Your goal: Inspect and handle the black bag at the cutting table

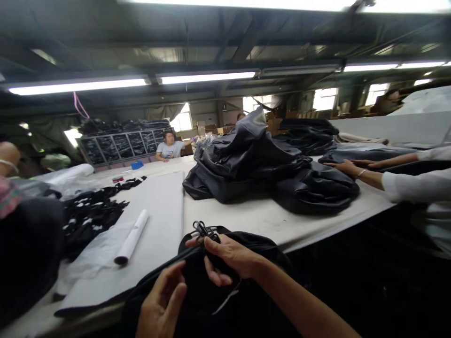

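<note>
The heaped jackets [260,169] look like glossy black leather; the table cover [246,218] is matt cloth.
</note>
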`<state>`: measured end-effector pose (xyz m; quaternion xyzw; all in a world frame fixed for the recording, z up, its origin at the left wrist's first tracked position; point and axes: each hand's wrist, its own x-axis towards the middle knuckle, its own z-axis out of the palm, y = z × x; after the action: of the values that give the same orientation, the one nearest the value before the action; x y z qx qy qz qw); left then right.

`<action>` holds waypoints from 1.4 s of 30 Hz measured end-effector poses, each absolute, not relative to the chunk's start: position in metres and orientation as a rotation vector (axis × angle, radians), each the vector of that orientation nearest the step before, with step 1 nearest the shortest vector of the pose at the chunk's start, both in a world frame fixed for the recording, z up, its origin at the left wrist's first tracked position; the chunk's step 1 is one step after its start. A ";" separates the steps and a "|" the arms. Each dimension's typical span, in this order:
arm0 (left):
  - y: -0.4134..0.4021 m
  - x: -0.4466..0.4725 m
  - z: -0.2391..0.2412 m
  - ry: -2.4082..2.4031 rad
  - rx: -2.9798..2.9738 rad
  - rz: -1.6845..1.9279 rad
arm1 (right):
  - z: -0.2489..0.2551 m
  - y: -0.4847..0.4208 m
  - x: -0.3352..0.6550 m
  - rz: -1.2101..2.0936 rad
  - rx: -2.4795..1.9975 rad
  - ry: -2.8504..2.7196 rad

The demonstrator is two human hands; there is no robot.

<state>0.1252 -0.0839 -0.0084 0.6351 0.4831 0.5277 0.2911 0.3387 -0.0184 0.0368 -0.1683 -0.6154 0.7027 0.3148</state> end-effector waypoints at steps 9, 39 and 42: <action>-0.079 0.112 0.006 1.068 1.159 1.256 | 0.032 -0.046 0.318 2.161 -0.351 -1.964; -0.155 0.068 -0.059 1.479 2.382 1.801 | 0.136 -0.034 0.271 1.133 -0.938 -2.237; -0.175 0.080 -0.057 1.455 2.507 1.831 | 0.128 -0.039 0.227 1.347 -0.796 -2.573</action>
<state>0.0798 -0.1749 -0.0571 0.7237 0.4201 0.5285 -0.1430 0.2271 -0.0393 0.1283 -0.2638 -0.8526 0.4464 0.0653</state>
